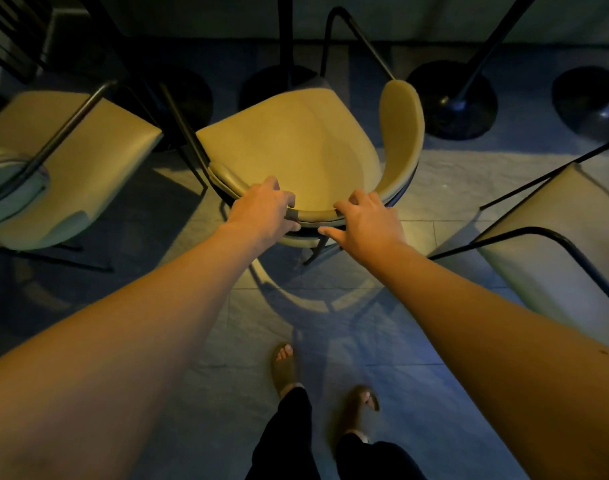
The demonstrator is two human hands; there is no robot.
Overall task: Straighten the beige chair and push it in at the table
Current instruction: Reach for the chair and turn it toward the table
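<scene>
Three beige padded chairs with thin black metal frames show in the head view. The middle beige chair point(296, 147) is the one being handled; it stands on the grey tiled floor point(227, 341) directly ahead of the person, its seat turned at an angle so that one curved end of the backrest rises on the right and the other end lies low on the left. A second beige chair point(71, 161) stands just beside it on the left, and a third beige chair point(555, 244) is near on the right, partly cut off by the picture edge.

Both hands are on the near curve of the middle chair's backrest. The left hand point(265, 209) is closed over the rim, fingers curled over the top and thumb below. The right hand point(365, 220) lies on the rim with fingers spread and thumb pointing left under the edge; whether it truly clamps the rim cannot be told.

Beyond the chairs stand dark pedestals: four round black bases can be counted on the floor, the clearest being the round black base point(452, 102) at upper right, each with a black pole rising out of the picture. The worktop they carry is out of view.

Two feet in brown sandals point(284, 368) stand on the floor below, with dark trouser legs point(285, 441).
</scene>
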